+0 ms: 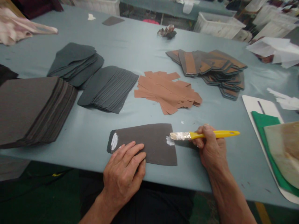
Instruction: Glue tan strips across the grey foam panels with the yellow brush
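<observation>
A dark grey-brown flat panel (pixel 156 146) lies in front of me, with a darker layer showing beyond its left end. White paste marks both ends: a smear (pixel 114 141) on the left and a smaller patch on the right. My left hand (pixel 127 168) rests flat on the panel's left part, fingers stretched out. In my right hand (pixel 211 143) is a paintbrush (pixel 215 134) with a yellow handle, held nearly level. Its white-coated bristles point left and touch the right patch.
Stacks of dark panels (pixel 35 109) and dark green pieces (pixel 107 88) stand left. Brown strips (pixel 167 90) lie heaped mid-table, with panels bearing brown strips (pixel 215 68) behind. At right is a white board (pixel 249 104) with green material (pixel 265 121). The table edge (pixel 93 169) runs before me.
</observation>
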The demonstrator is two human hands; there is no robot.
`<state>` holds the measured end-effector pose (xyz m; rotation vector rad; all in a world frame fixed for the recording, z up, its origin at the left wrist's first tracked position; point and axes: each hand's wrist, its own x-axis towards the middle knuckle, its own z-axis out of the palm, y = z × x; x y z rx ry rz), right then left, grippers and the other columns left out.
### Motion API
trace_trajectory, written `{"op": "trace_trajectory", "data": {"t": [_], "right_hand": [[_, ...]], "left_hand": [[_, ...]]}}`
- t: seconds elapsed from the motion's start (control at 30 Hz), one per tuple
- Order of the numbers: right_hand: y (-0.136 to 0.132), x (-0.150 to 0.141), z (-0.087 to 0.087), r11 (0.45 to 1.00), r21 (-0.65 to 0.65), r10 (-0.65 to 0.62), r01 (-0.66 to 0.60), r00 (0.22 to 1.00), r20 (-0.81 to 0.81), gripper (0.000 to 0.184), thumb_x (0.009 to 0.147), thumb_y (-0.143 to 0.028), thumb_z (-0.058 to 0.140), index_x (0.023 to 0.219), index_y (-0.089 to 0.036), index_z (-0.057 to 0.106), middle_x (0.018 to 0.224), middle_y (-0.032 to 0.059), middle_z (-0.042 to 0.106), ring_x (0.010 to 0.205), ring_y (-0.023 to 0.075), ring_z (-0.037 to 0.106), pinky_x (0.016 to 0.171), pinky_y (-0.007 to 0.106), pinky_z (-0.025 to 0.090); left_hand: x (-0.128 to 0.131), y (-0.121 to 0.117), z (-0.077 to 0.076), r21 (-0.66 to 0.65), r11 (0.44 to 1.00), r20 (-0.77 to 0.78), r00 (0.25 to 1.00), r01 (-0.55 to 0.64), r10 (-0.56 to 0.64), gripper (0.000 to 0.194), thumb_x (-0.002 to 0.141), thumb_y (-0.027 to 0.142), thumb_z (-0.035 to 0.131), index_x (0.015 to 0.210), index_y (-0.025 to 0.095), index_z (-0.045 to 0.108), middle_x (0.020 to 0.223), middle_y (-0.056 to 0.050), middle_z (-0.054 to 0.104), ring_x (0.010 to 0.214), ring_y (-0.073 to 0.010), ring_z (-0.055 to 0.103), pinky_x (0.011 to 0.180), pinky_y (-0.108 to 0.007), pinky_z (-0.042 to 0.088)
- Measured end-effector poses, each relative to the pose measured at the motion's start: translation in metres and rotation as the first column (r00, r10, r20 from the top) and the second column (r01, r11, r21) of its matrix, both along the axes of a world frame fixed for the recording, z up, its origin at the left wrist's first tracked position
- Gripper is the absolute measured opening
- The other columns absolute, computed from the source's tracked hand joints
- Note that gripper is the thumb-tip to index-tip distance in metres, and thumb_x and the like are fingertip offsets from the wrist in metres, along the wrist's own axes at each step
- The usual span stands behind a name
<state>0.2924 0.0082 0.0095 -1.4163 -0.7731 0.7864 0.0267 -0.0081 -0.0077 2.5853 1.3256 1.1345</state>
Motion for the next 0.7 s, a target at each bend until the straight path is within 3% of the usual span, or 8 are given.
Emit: {"op": "trace_trajectory", "data": {"t": [0.7], "right_hand": [[-0.0009, 0.0007, 0.0002, 1.0, -0.008, -0.002, 0.003, 1.0, 0.015, 0.042, 0.089, -0.062, 0.073, 0.077, -0.024, 0.06, 0.045, -0.0096, 0.039, 0.044, 0.01, 0.039, 0.048, 0.025, 0.033]], "left_hand": [[0.0001, -0.0005, 0.0005, -0.016, 1.0, 0.002, 1.0, 0.004, -0.004, 0.018, 0.094, 0.009, 0.067, 0.107, 0.022, 0.07, 0.119, -0.005, 0.08, 0.118, -0.0255, 0.073, 0.111, -0.042, 0.05]]}}
